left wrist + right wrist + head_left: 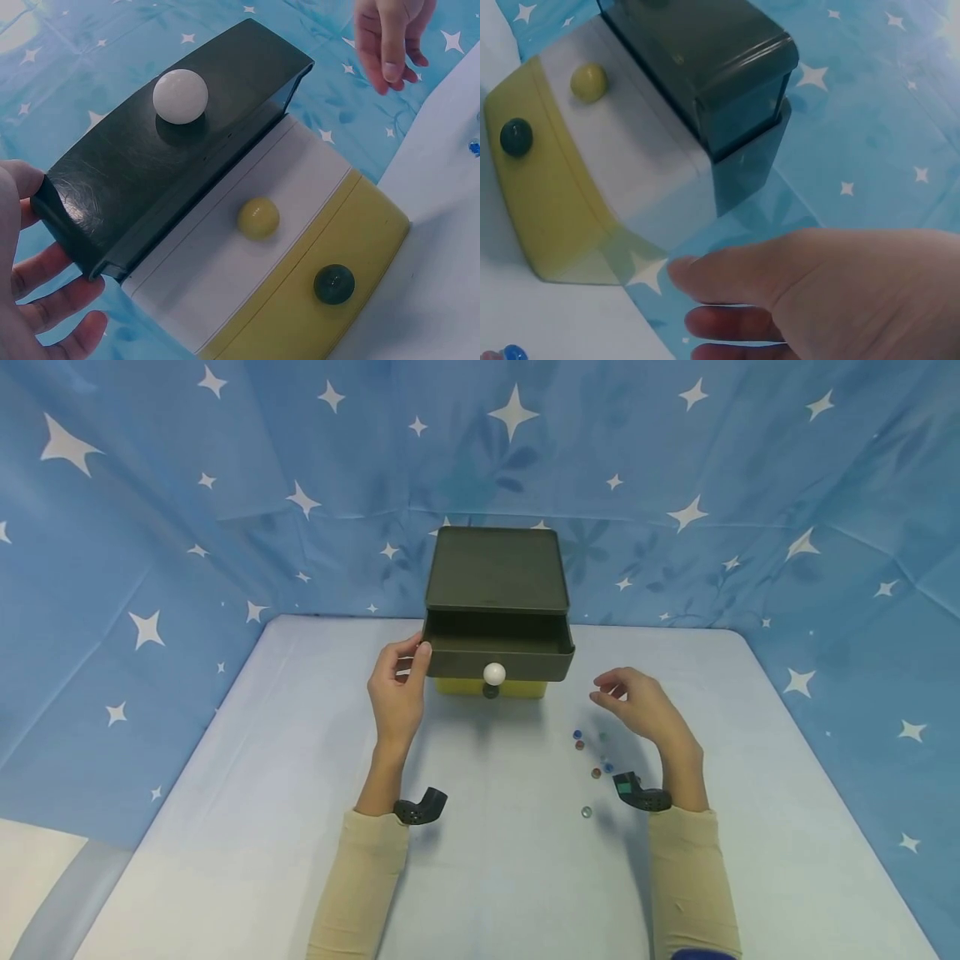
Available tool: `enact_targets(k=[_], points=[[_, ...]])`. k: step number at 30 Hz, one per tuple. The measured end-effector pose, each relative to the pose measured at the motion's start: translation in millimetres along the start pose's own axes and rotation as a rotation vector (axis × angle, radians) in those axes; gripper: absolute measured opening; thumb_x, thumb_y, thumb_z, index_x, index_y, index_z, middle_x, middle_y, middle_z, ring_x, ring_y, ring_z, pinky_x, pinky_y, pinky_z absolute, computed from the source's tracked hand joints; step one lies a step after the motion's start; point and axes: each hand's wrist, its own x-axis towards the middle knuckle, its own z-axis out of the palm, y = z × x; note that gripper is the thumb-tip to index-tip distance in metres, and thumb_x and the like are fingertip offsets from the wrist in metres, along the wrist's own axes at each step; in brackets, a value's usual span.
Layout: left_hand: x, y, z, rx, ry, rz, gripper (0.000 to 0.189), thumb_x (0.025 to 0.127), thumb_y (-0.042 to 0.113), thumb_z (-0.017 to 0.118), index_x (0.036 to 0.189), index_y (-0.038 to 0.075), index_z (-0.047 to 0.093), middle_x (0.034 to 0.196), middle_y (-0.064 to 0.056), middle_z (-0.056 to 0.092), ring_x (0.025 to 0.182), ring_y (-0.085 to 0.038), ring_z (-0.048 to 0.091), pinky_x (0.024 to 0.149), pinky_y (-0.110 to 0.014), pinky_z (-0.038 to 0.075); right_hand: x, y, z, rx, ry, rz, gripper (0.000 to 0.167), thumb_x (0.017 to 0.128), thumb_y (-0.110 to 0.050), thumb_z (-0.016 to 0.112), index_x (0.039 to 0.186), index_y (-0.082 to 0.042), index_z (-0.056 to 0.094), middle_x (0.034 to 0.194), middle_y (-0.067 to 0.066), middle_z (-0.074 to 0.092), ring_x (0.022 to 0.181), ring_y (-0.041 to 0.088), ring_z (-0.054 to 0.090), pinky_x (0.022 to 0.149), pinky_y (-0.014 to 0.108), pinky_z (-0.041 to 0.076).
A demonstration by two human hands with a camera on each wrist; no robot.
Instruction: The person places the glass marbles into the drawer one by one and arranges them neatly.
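Note:
A small drawer box stands at the back of the table, with a dark green top drawer pulled out; the part of its inside that shows holds nothing. The drawer's front carries a round white knob. My left hand grips the drawer's left front corner, the thumb on the corner and fingers along the side. To the right of the box, my right hand hovers over the table, fingers loosely bent and apart from the thumb, with nothing seen between them. Several small beads lie below it.
Under the green drawer sit a white drawer with a yellow knob and a yellow drawer with a green knob, both pushed in. A blue star-patterned cloth hangs behind the white table.

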Motion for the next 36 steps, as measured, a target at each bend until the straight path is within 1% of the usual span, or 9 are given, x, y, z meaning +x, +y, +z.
enact_targets(k=[5,12,17,19,23,25,28,31,36], points=[[-0.3,-0.5,-0.1,0.0,0.0,0.0,0.029,0.098,0.03,0.066,0.117,0.009,0.071,0.108,-0.008,0.07,0.092,-0.014,0.063,0.072,-0.025,0.049,4.7,4.7,4.2,-0.009,-0.05,0.008,0.038,0.099,-0.025,0.062,0.126,0.0,0.063,0.115,0.019,0.064,0.106,0.033,0.057,0.086,0.046,0.052],[-0.5,0.2,-0.5,-0.004,0.004,-0.031,0.027,0.097,0.026,0.067,0.117,0.007,0.071,0.11,-0.011,0.07,0.093,-0.02,0.064,0.072,-0.019,0.046,7.8,13.1,10.2,-0.005,-0.119,0.032,0.034,0.098,-0.023,0.063,0.124,0.0,0.064,0.112,0.017,0.066,0.102,0.03,0.059,0.086,0.045,0.051],[-0.3,0.7,-0.4,-0.003,0.005,-0.032,0.028,0.097,0.026,0.067,0.118,0.007,0.071,0.11,-0.011,0.07,0.094,-0.019,0.064,0.071,-0.019,0.046,8.3,17.1,12.3,-0.017,-0.144,0.04,0.033,0.097,-0.02,0.064,0.122,0.001,0.064,0.111,0.018,0.066,0.1,0.03,0.059,0.086,0.045,0.051],[-0.7,3.0,0.0,-0.004,0.005,-0.029,0.027,0.097,0.025,0.067,0.117,0.007,0.071,0.109,-0.011,0.07,0.093,-0.019,0.063,0.071,-0.018,0.046,8.3,17.8,12.7,-0.022,-0.153,0.044,0.032,0.097,-0.019,0.063,0.122,0.001,0.064,0.111,0.018,0.066,0.1,0.03,0.059,0.086,0.046,0.051],[-2.3,18.2,-0.3,-0.003,-0.001,-0.058,0.027,0.098,0.017,0.065,0.119,0.0,0.069,0.111,-0.019,0.068,0.096,-0.027,0.063,0.072,-0.016,0.044,8.6,19.1,13.2,-0.033,-0.164,0.047,0.031,0.097,-0.018,0.063,0.121,0.002,0.065,0.11,0.019,0.066,0.1,0.032,0.06,0.086,0.047,0.051],[-2.7,21.6,-0.3,-0.001,-0.001,-0.063,0.027,0.098,0.015,0.064,0.12,-0.002,0.068,0.112,-0.022,0.067,0.097,-0.03,0.063,0.073,-0.017,0.044,9.2,20.2,13.7,-0.035,-0.177,0.054,0.031,0.096,-0.018,0.064,0.12,0.002,0.065,0.11,0.02,0.066,0.102,0.033,0.06,0.088,0.049,0.051],[-2.3,18.7,-0.4,0.002,0.001,-0.058,0.027,0.099,0.014,0.063,0.12,-0.003,0.067,0.112,-0.022,0.067,0.097,-0.032,0.063,0.073,-0.018,0.045,9.6,21.5,14.5,-0.043,-0.208,0.082,0.031,0.096,-0.02,0.065,0.119,0.001,0.065,0.112,0.019,0.066,0.103,0.033,0.059,0.091,0.051,0.05],[-0.9,6.9,0.5,0.0,0.003,-0.05,0.028,0.098,0.017,0.064,0.12,0.0,0.068,0.112,-0.021,0.067,0.097,-0.033,0.063,0.073,-0.018,0.045,10.2,23.9,15.3,-0.055,-0.24,0.11,0.031,0.095,-0.021,0.067,0.118,0.0,0.066,0.113,0.019,0.066,0.102,0.032,0.059,0.094,0.052,0.049],[-0.2,-0.4,0.8,-0.011,0.001,-0.022,0.027,0.097,0.022,0.067,0.118,0.005,0.07,0.109,-0.015,0.068,0.095,-0.029,0.064,0.071,-0.018,0.045,9.8,27.4,15.9,-0.056,-0.266,0.133,0.029,0.095,-0.022,0.067,0.116,-0.001,0.067,0.112,0.018,0.066,0.101,0.031,0.059,0.092,0.052,0.05]])
